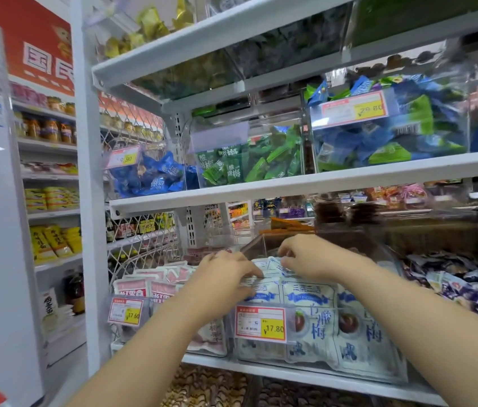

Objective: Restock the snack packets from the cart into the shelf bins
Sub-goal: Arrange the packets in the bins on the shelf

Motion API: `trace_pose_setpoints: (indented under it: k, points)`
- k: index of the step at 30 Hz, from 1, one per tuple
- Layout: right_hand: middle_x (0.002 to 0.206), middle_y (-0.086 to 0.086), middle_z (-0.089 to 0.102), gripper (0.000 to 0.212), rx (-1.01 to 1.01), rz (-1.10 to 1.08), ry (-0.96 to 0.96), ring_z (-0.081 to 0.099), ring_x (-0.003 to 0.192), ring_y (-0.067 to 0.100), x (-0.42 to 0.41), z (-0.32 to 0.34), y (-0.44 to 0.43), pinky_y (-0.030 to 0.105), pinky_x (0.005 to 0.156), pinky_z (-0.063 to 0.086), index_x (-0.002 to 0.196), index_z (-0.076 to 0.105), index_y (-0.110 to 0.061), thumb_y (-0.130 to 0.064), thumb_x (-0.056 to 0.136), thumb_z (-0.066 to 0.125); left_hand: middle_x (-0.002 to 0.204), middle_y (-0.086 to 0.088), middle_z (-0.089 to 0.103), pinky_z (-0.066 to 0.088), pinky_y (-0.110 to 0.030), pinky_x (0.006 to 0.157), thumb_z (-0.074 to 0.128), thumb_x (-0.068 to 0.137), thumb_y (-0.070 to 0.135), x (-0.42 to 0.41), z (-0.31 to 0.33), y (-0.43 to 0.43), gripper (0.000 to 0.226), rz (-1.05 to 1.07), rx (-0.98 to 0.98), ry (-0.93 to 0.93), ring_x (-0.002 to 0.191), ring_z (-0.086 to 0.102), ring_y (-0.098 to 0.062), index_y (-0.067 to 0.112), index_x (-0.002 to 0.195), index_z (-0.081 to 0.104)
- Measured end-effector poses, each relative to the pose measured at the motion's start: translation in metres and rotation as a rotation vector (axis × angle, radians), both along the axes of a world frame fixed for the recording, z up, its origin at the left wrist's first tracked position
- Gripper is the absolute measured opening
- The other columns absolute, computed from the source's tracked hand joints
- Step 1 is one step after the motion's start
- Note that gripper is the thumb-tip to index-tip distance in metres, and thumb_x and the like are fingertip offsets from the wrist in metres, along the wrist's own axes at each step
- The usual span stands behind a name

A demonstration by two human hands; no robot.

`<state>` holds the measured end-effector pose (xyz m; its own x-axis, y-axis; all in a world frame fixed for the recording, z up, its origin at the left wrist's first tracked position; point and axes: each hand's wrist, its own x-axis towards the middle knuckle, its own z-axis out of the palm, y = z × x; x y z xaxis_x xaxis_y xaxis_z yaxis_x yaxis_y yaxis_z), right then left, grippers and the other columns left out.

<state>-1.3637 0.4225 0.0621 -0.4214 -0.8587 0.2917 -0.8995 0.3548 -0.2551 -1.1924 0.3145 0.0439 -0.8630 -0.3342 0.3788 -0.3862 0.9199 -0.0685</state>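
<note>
Our left fingers (251,271) are curled down onto the tops of the white-and-blue plastic snack packets (308,301), and our right hand (308,255) pinches a packet's top edge just beside them; can't tell if either hand has really got hold of one. The packets stand upright in the clear plastic shelf bin (393,368) with the red-and-yellow price tag (260,323). It's crammed, so pushing harder could crumple them or pop the near ones over the front.
</note>
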Motion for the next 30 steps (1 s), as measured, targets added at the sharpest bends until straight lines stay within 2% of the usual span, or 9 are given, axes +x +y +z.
trace_pose_setpoints:
  k: [4,8,10,14,17,21,25,27,30]
  points:
    - [0.121,0.001,0.065,0.027,0.109,-0.034,-0.006,0.061,0.106,0.022,-0.015,-0.001,-0.031,0.028,0.082,0.048,0.117,0.064,-0.018,-0.008,0.092,0.06,0.146,0.019,0.049,0.018,-0.046,0.122,0.061,0.095,0.045,0.007,-0.005,-0.01,0.033,-0.027,0.027,0.021,0.142,0.032,-0.011,0.042,0.128,0.061]
    - [0.087,-0.008,0.066,0.017,0.036,0.048,-0.026,0.063,0.078,0.012,-0.012,0.004,-0.047,0.023,0.065,0.05,0.088,0.067,-0.021,-0.004,0.089,0.067,0.146,0.02,0.051,0.019,-0.043,0.122,0.062,0.096,0.043,0.009,-0.007,-0.014,0.034,-0.065,0.061,0.043,0.145,0.027,-0.011,0.041,0.13,0.062]
    - [0.08,-0.011,0.065,0.016,0.001,0.1,-0.02,0.064,0.081,0.01,-0.005,0.005,-0.057,0.023,0.07,0.051,0.084,0.068,-0.023,-0.008,0.085,0.075,0.144,0.022,0.052,0.02,-0.042,0.122,0.062,0.096,0.043,0.009,-0.008,-0.017,0.034,-0.083,0.071,0.055,0.146,0.026,-0.011,0.041,0.13,0.062]
    - [0.082,-0.01,0.069,0.016,-0.069,0.171,-0.041,0.063,0.077,0.006,0.001,-0.002,-0.069,0.019,0.066,0.048,0.08,0.069,-0.025,-0.011,0.084,0.076,0.141,0.023,0.055,0.018,-0.043,0.121,0.064,0.095,0.043,0.008,-0.012,-0.021,0.035,-0.093,0.103,0.069,0.147,0.022,-0.01,0.042,0.13,0.062]
    - [0.082,-0.011,0.072,0.01,-0.071,0.211,-0.119,0.067,0.075,0.004,-0.003,0.002,-0.061,0.016,0.065,0.048,0.086,0.073,-0.023,-0.014,0.089,0.073,0.142,0.023,0.054,0.017,-0.046,0.122,0.064,0.094,0.044,0.007,-0.012,-0.023,0.035,-0.1,0.106,0.066,0.147,0.022,-0.011,0.042,0.13,0.062]
    - [0.085,-0.012,0.073,0.015,-0.254,0.226,-0.129,0.069,0.081,0.005,0.006,0.01,-0.036,0.021,0.076,0.051,0.089,0.072,-0.03,-0.016,0.094,0.067,0.147,0.021,0.05,0.019,-0.046,0.122,0.065,0.093,0.045,0.011,-0.013,-0.024,0.037,-0.106,0.123,0.123,0.145,0.027,-0.011,0.041,0.13,0.062]
    - [0.083,-0.013,0.074,0.016,-0.526,0.279,-0.125,0.069,0.083,0.004,0.045,-0.002,-0.013,0.025,0.08,0.053,0.088,0.071,-0.032,-0.016,0.092,0.067,0.14,0.013,0.057,0.028,-0.037,0.117,0.067,0.094,0.037,0.031,-0.021,-0.017,0.031,-0.124,0.098,0.313,0.135,0.042,-0.012,0.033,0.125,0.067]
    - [0.079,-0.014,0.073,0.02,-0.557,0.339,-0.097,0.067,0.078,0.0,0.072,-0.017,-0.005,0.023,0.077,0.052,0.084,0.069,-0.035,-0.016,0.09,0.069,0.131,0.009,0.062,0.033,-0.034,0.112,0.069,0.094,0.03,0.054,-0.035,-0.012,0.026,-0.132,0.123,0.376,0.126,0.049,-0.013,0.028,0.12,0.071]
    - [0.075,-0.013,0.071,0.021,-0.528,0.44,-0.125,0.063,0.069,-0.003,0.118,-0.052,-0.002,0.014,0.068,0.046,0.085,0.068,-0.034,-0.014,0.088,0.071,0.126,0.015,0.063,0.036,-0.026,0.105,0.067,0.095,0.03,0.103,-0.068,-0.004,0.024,-0.093,0.193,0.399,0.12,0.051,-0.004,0.03,0.118,0.07]
